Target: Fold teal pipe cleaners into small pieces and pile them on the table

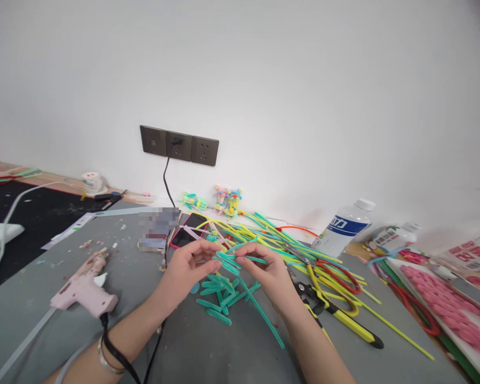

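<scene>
Between my two hands are teal pipe cleaners [227,263], bent into loops and strands. My left hand [192,262] pinches them from the left with thumb and fingertips. From the right, the thumb and fingers of my right hand [261,264] close on the same teal strands. Below my hands, a heap of short folded teal pipe cleaner pieces [216,314] lies on the grey table [208,357]. One long teal pipe cleaner [264,316] slants down to the right, past my right wrist; where its upper end goes is hard to make out.
A pink hot glue gun [86,290] lies at left. Yellow-handled pliers [344,320], red-handled scissors [344,274] and long yellow and green pipe cleaners [260,229] spread at right near a white bottle [346,226]. A phone [190,229] and small pipe cleaner figures [228,201] sit behind.
</scene>
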Tool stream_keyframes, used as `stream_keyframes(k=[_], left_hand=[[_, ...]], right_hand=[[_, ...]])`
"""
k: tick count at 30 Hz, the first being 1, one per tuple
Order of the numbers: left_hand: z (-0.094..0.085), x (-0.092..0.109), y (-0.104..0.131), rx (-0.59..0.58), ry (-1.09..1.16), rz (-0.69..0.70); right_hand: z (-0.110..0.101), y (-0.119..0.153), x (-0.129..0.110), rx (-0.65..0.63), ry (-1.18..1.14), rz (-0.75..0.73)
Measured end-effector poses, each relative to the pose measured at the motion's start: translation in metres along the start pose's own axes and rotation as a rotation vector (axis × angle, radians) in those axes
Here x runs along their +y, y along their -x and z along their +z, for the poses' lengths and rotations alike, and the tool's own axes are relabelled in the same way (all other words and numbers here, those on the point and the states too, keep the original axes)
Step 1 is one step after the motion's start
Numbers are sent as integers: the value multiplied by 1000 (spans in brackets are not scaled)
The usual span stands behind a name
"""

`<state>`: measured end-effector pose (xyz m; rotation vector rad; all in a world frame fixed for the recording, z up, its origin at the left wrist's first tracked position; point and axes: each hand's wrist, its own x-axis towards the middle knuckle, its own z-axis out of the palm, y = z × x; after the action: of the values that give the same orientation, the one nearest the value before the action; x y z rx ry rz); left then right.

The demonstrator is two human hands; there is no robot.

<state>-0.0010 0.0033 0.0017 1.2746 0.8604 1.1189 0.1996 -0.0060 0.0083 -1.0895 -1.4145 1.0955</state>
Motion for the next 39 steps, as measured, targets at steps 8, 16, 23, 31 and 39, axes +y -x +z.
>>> stream_keyframes(k=[8, 16, 23, 31, 39], left_hand=[[0, 0, 0, 11, -17, 0], [-1, -1, 1, -3, -6, 21], [0, 0, 0, 10, -12, 31], [-1, 0, 1, 18, 16, 30], [1, -1, 1, -85, -268, 8]], right_hand=[[3, 1, -8, -25, 7, 33], [5, 1, -11, -51, 5, 69], [4, 1, -10, -61, 11, 42], [6, 1, -13, -74, 1, 15], [2, 1, -8, -37, 41, -7]])
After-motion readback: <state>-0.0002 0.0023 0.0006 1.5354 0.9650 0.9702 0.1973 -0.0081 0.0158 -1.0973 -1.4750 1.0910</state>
